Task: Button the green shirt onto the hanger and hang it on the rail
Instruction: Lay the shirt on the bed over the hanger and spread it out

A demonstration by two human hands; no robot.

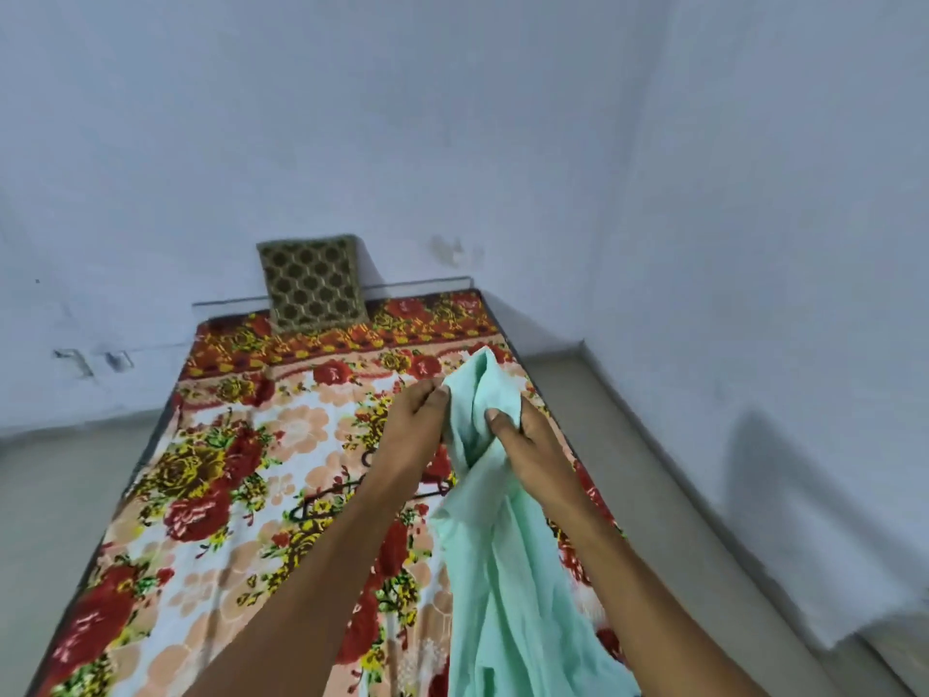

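The pale green shirt [495, 560] hangs bunched in the air above the bed, held up by both hands. My left hand [414, 425] pinches its upper left edge between thumb and fingers. My right hand [528, 445] grips the gathered fabric just to the right, thumb on top. A dark hanger [321, 500] lies flat on the floral bedspread under my left forearm, partly hidden by it. No rail is in view.
The bed with the red and yellow floral bedspread [226, 495] fills the middle. A patterned brown cushion [314, 284] leans on the blue wall at its head. Grey floor [704, 495] runs along both sides of the bed.
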